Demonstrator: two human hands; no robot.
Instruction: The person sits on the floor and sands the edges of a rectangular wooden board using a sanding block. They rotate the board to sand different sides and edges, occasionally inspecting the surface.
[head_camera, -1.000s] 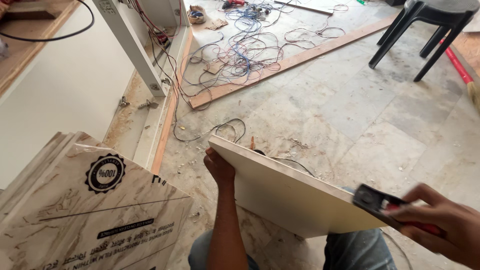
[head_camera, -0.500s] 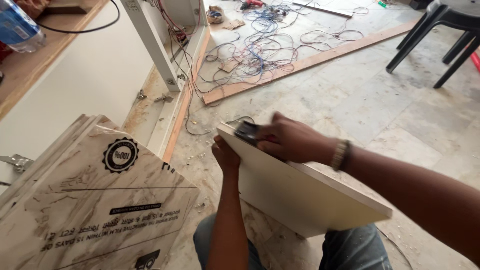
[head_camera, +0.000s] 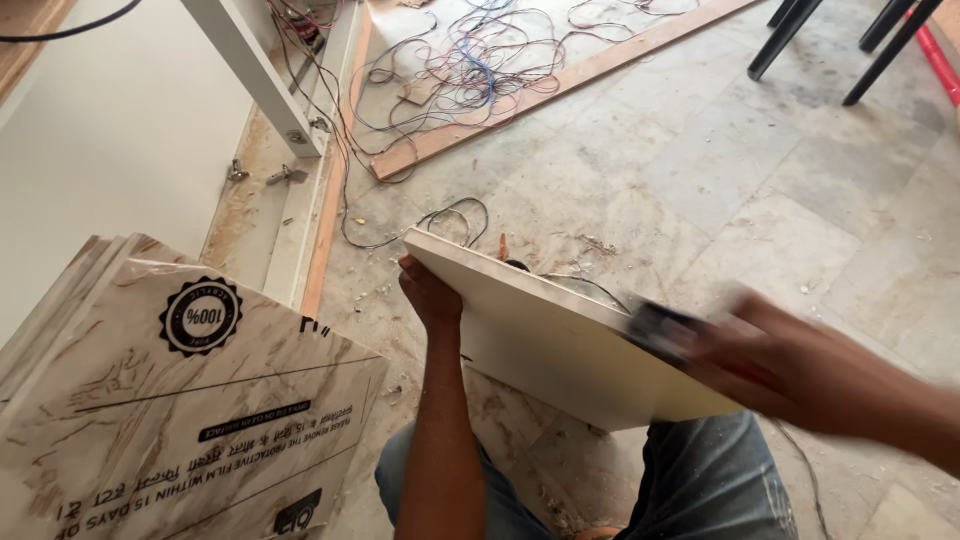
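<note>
A cream-coloured board (head_camera: 550, 345) rests tilted across my lap above the marble floor. My left hand (head_camera: 430, 295) grips its near-left edge from below, fingers curled around the rim. My right hand (head_camera: 790, 365) is blurred with motion at the board's right end and holds a small dark block (head_camera: 662, 328) pressed against the board's upper edge.
A stack of marble-patterned laminate sheets (head_camera: 180, 400) leans at the lower left. A white cabinet frame (head_camera: 250, 70) stands at upper left. A long wooden strip (head_camera: 560, 85) and tangled wires (head_camera: 470, 70) lie on the floor ahead. Black chair legs (head_camera: 860, 45) stand at upper right.
My right hand with the dark block has slid along the board's edge from its left end near my left hand to the right end. My left hand keeps its grip.
</note>
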